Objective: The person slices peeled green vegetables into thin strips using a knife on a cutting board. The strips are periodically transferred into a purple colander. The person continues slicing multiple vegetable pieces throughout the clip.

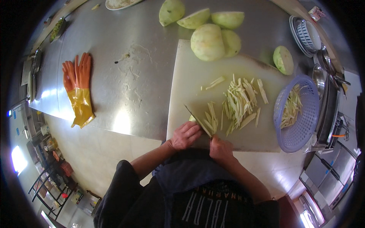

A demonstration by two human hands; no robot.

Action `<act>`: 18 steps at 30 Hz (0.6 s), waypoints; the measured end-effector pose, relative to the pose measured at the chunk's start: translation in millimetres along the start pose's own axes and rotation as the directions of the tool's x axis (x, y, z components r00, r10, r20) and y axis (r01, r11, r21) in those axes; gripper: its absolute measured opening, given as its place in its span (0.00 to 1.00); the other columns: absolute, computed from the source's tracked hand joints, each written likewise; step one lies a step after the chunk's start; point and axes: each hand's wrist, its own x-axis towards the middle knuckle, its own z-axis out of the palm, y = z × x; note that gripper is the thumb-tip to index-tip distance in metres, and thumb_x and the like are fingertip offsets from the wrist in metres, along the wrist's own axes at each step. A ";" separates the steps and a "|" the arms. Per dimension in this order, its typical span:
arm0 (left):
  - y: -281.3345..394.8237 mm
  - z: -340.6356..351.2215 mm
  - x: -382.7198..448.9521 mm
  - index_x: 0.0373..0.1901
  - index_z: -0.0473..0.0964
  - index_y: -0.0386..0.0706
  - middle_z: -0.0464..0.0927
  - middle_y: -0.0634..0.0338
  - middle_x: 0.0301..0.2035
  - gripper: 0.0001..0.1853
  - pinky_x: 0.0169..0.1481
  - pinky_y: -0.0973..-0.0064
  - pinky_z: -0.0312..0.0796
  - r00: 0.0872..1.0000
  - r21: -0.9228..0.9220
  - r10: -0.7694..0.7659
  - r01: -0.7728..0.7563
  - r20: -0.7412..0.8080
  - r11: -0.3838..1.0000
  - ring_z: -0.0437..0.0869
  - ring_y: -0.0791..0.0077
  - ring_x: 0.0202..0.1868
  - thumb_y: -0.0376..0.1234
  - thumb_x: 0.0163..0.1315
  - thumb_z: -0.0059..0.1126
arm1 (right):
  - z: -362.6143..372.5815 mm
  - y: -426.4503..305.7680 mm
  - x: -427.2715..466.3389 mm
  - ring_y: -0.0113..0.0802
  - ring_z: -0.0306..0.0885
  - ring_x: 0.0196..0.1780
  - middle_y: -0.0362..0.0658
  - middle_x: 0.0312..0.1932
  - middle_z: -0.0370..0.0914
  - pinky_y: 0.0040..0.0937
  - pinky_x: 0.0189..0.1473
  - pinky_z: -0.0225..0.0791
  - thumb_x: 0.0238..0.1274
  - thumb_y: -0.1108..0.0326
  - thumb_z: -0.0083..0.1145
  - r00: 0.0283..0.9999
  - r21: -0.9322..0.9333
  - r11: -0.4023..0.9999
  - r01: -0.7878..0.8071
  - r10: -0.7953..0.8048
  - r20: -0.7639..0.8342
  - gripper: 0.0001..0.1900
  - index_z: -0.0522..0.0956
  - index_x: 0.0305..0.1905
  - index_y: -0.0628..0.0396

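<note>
My right hand (221, 147) grips a kitchen knife (199, 122), its blade slanting up to the left across the white cutting board (182, 71). Beside the blade, my left hand (186, 136) has curled fingers pressed on a pale green vegetable piece (192, 118), mostly covered by the hand and blade. Several freshly cut sticks (211, 117) lie just right of the knife. A bigger pile of vegetable strips (241, 99) is spread over the middle right of the board. At the board's top edge rest a peeled, round vegetable (207, 42) and a cut piece (231, 42) behind it.
A purple colander (309, 114) holding strips (292, 107) tilts at the board's right. Cut vegetable pieces (228, 20) lie beyond the board, another half (283, 60) to the right. Orange-and-yellow rubber gloves (79, 91) lie left on the wet steel table (114, 42). Bowls (309, 35) stand far right.
</note>
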 end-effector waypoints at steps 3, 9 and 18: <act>1.2 -1.1 -2.0 0.44 0.77 0.39 0.75 0.55 0.46 0.23 0.53 0.63 0.73 1.000 -0.002 -0.002 0.002 -0.004 1.000 0.77 0.57 0.50 0.34 0.42 0.53 | 0.2 1.4 8.8 0.57 0.75 0.23 0.54 0.21 0.75 0.52 0.27 0.67 0.65 0.60 0.48 0.996 0.044 0.995 -0.091 0.092 -0.006 0.13 0.70 0.30 0.58; 4.0 1.8 -3.8 0.43 0.77 0.39 0.75 0.55 0.47 0.21 0.53 0.64 0.73 1.000 0.012 -0.024 0.024 -0.016 1.000 0.76 0.57 0.51 0.32 0.43 0.54 | -33.6 0.0 -24.3 0.56 0.75 0.23 0.53 0.20 0.76 0.50 0.26 0.68 0.66 0.60 0.48 1.000 -0.050 0.999 -0.021 0.020 -0.015 0.14 0.70 0.29 0.58; 4.2 1.2 -3.7 0.43 0.76 0.38 0.74 0.53 0.46 0.21 0.53 0.63 0.73 0.999 0.005 -0.039 0.039 -0.037 0.999 0.76 0.56 0.51 0.31 0.43 0.55 | -6.5 -1.5 -13.5 0.55 0.76 0.23 0.52 0.20 0.76 0.50 0.24 0.67 0.66 0.61 0.48 0.998 0.017 1.000 -0.015 0.014 0.055 0.11 0.71 0.36 0.59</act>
